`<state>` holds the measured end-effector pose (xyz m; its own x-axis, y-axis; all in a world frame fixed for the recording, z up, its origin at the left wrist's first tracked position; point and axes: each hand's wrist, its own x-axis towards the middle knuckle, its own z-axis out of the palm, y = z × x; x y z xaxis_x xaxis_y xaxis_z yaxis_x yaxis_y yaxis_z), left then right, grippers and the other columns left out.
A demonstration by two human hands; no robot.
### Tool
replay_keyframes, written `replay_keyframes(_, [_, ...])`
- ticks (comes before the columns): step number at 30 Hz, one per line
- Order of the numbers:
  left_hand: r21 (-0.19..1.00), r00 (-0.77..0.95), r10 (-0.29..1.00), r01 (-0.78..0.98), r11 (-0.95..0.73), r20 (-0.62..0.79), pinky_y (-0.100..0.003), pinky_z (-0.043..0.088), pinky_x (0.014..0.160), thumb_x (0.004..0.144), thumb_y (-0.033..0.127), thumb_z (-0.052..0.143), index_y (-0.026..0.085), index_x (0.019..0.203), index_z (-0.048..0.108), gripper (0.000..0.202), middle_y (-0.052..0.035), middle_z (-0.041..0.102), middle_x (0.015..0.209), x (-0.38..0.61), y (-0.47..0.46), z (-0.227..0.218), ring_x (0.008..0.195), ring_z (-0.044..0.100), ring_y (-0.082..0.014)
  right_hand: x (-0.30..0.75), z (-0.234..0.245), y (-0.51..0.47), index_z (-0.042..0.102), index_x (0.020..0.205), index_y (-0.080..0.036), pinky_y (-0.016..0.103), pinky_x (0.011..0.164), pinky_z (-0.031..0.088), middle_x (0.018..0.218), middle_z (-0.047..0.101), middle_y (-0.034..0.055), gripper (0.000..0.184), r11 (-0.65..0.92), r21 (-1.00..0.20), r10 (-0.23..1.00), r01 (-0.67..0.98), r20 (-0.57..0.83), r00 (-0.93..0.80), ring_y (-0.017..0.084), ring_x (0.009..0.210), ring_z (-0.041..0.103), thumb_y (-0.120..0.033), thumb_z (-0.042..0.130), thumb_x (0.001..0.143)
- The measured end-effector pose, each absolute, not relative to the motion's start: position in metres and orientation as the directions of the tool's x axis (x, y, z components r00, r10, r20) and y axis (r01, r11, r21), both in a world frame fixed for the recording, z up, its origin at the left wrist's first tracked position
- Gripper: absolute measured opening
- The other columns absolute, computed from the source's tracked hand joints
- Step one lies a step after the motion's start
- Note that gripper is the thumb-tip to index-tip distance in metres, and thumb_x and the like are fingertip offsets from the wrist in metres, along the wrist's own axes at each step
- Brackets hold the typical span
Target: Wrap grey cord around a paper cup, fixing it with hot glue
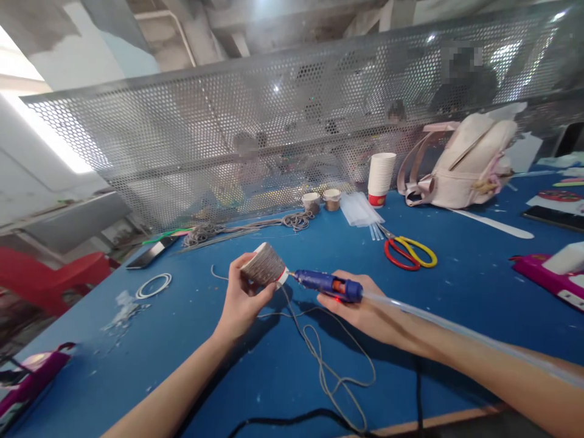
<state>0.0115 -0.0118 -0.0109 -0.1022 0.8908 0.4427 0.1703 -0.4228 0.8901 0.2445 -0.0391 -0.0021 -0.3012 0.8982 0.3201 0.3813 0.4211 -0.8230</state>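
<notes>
My left hand (241, 298) is closed round a paper cup (264, 266) wrapped in grey cord, held on its side above the blue table (456, 304). My right hand (360, 307) grips a blue glue gun (326, 283) with a clear glue stick trailing back along my forearm. The gun's nozzle touches the cup's rim near a red-and-white band. Loose grey cord (328, 359) hangs from the cup and loops over the table toward the front edge.
Red-and-yellow scissors (408, 250) lie beyond my right hand, by clear glue sticks (360, 210) and a stack of paper cups (380, 178). A pink backpack (465, 164) leans on the perforated metal screen (274, 121). Cord bundles, two wrapped cups, a phone (150, 252) and a white ring lie left.
</notes>
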Motion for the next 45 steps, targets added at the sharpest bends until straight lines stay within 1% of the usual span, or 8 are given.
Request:
replay_keyframes(3, [0.895, -0.128, 0.891, 0.172, -0.413, 0.435, -0.036, 0.054, 0.086, 0.06, 0.029, 0.078, 0.026, 0.108, 0.048, 0.057, -0.005, 0.053, 0.114, 0.013, -0.013, -0.012, 0.097, 0.06, -0.0186, 0.239, -0.004, -0.043, 0.057, 0.073, -0.019, 0.022, 0.049, 0.035, 0.059, 0.053, -0.0048, 0.019, 0.453, -0.814, 0.88, 0.363, 0.343, -0.329, 0.01, 0.051, 0.042, -0.035, 0.06, 0.083])
replay_keyframes(7, [0.897, -0.118, 0.896, 0.169, -0.408, 0.429, -0.036, 0.053, 0.088, 0.06, 0.027, 0.078, 0.025, 0.109, 0.047, 0.058, -0.0051, 0.051, 0.114, 0.014, -0.014, -0.013, 0.097, 0.06, -0.0175, 0.235, -0.005, -0.041, 0.055, 0.071, -0.019, 0.022, 0.049, 0.034, 0.057, 0.053, -0.0045, 0.02, 0.483, -0.787, 0.868, 0.384, 0.373, -0.328, 0.01, 0.05, 0.043, -0.034, 0.059, 0.084])
replay_keyframes(15, [0.892, -0.102, 0.895, 0.185, -0.412, 0.434, -0.034, 0.052, 0.088, 0.061, 0.026, 0.078, 0.025, 0.11, 0.046, 0.059, -0.0056, 0.049, 0.116, 0.014, -0.015, -0.016, 0.1, 0.058, -0.0178, 0.233, -0.016, -0.041, 0.054, 0.072, -0.021, 0.023, 0.053, 0.038, 0.062, 0.059, -0.0018, 0.017, 0.643, -0.647, 0.766, 0.41, 0.526, -0.369, 0.012, 0.05, 0.049, -0.031, 0.058, 0.086])
replay_keyframes(22, [0.882, -0.081, 0.888, 0.187, -0.432, 0.452, -0.035, 0.053, 0.087, 0.061, 0.026, 0.078, 0.025, 0.111, 0.046, 0.06, -0.0052, 0.049, 0.115, 0.013, -0.013, -0.018, 0.097, 0.06, -0.0176, 0.235, -0.018, -0.039, 0.053, 0.072, -0.021, 0.022, 0.051, 0.037, 0.061, 0.058, -0.0013, 0.017, 0.645, -0.622, 0.763, 0.443, 0.554, -0.333, 0.011, 0.05, 0.048, -0.029, 0.057, 0.086])
replay_keyframes(29, [0.879, -0.047, 0.885, 0.152, -0.451, 0.463, -0.034, 0.052, 0.087, 0.062, 0.025, 0.078, 0.026, 0.112, 0.046, 0.059, -0.0053, 0.047, 0.119, 0.009, -0.011, -0.019, 0.099, 0.058, -0.0161, 0.236, -0.017, -0.04, 0.054, 0.073, -0.02, 0.022, 0.052, 0.037, 0.063, 0.057, -0.0008, 0.016, 0.654, -0.633, 0.756, 0.414, 0.54, -0.369, 0.011, 0.051, 0.047, -0.03, 0.056, 0.086])
replay_keyframes(36, [0.89, -0.035, 0.893, 0.105, -0.444, 0.45, -0.034, 0.053, 0.087, 0.061, 0.026, 0.079, 0.027, 0.11, 0.047, 0.058, -0.0054, 0.045, 0.125, 0.008, -0.01, -0.018, 0.101, 0.058, -0.0173, 0.238, -0.01, -0.041, 0.051, 0.068, -0.021, 0.022, 0.05, 0.034, 0.059, 0.054, -0.0026, 0.02, 0.574, -0.701, 0.818, 0.423, 0.47, -0.331, 0.01, 0.049, 0.043, -0.031, 0.056, 0.085])
replay_keyframes(40, [0.902, -0.013, 0.904, 0.078, -0.424, 0.426, -0.033, 0.053, 0.089, 0.062, 0.026, 0.08, 0.027, 0.111, 0.047, 0.059, -0.0039, 0.049, 0.121, 0.007, -0.01, -0.016, 0.101, 0.059, -0.0171, 0.239, -0.008, -0.041, 0.051, 0.067, -0.02, 0.022, 0.05, 0.033, 0.059, 0.053, -0.0032, 0.022, 0.55, -0.726, 0.834, 0.414, 0.445, -0.328, 0.009, 0.049, 0.041, -0.032, 0.057, 0.084])
replay_keyframes(45, [0.911, 0.005, 0.912, 0.046, -0.409, 0.409, -0.031, 0.053, 0.088, 0.062, 0.025, 0.081, 0.028, 0.11, 0.049, 0.058, -0.002, 0.053, 0.113, 0.005, -0.01, -0.016, 0.098, 0.06, -0.0161, 0.241, -0.008, -0.04, 0.052, 0.068, -0.02, 0.022, 0.05, 0.032, 0.058, 0.051, -0.004, 0.024, 0.454, -0.811, 0.882, 0.369, 0.349, -0.318, 0.01, 0.05, 0.041, -0.037, 0.058, 0.084])
